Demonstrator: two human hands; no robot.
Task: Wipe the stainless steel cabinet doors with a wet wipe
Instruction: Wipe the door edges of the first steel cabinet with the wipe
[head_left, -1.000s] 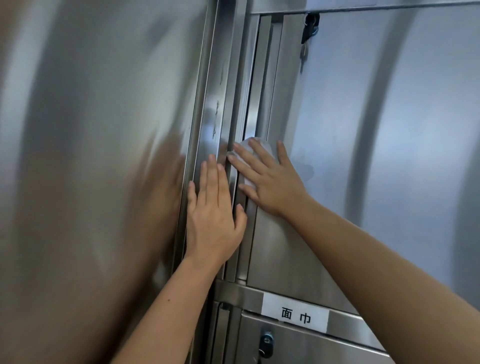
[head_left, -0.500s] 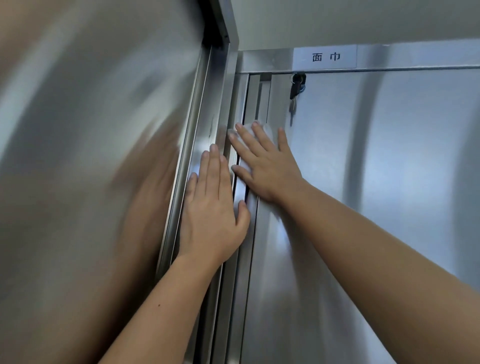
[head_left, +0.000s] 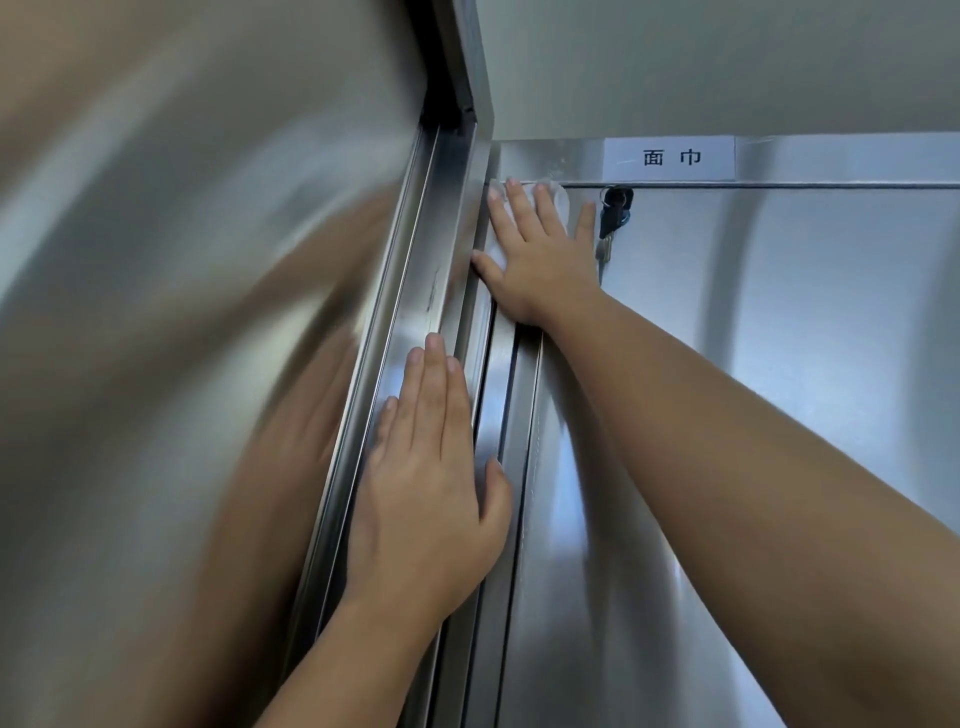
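A broad stainless steel panel (head_left: 182, 312) filled the left half of the view, blurred and showing a dim reflection of an arm; whether it was a door or a cabinet side could not be told. To the right stood a stainless steel cabinet door (head_left: 779, 389), seen from below, with a pale wall (head_left: 727, 62) above it. Between the two ran an upright steel frame (head_left: 441, 234) of narrow channels. The left hand (head_left: 426, 499) rested flat on this frame, fingers straight and together, grasping nothing. The right hand (head_left: 540, 260) reached higher, to the door's top left corner just under the top rail (head_left: 831, 184), its fingers (head_left: 543, 213) spread and straight, pressing the white wet wipe (head_left: 561, 201) flat against the steel rather than clenching it. Only slivers of the wipe showed between the fingers and beside the thumb. A white label (head_left: 669, 157) with two printed characters sat on the rail above. A dark-headed key (head_left: 615, 205) hung in the lock just beside the little finger. The wipe lay directly under the right hand, the nearer one by far; the door's long left edge ran downward from it, and most of the door spread away to the right and below, so the next stroke would likely have to go down or across, skirting the key.
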